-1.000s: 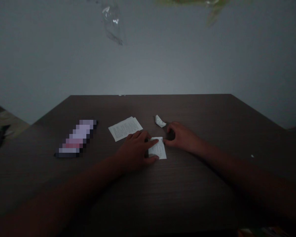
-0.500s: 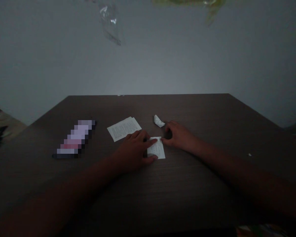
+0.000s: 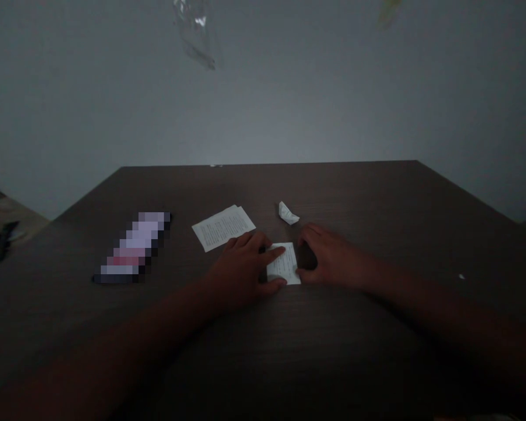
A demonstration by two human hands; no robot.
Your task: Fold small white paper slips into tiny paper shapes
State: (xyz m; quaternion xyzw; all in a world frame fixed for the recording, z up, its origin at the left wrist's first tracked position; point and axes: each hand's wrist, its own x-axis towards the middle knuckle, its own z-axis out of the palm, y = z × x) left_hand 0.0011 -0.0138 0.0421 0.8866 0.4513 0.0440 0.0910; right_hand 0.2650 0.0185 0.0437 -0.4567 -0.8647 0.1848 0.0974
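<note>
A small square of printed paper [image 3: 289, 266] lies flat on the dark wooden table. My left hand [image 3: 245, 266] rests at its left side, with index finger and thumb spread across the sheet. At its right edge is my right hand [image 3: 333, 254], fingers curved and apart from the thumb. The thumb tip touches or nearly touches the paper's edge. Just beyond the hands stands a small folded piece of paper [image 3: 288, 214]. Printed sheets [image 3: 223, 227], slightly overlapping, lie past my left hand.
A phone [image 3: 134, 248] with a blurred-out screen lies on the left of the table [image 3: 355, 193]. A tiny white scrap [image 3: 462, 276] is on the right. Clear plastic [image 3: 197, 38] hangs on the wall [image 3: 289, 88] behind.
My right hand has slid down the paper's right edge toward me, its thumb and fingers wider apart. My left hand stays on the sheet. The view has shifted slightly.
</note>
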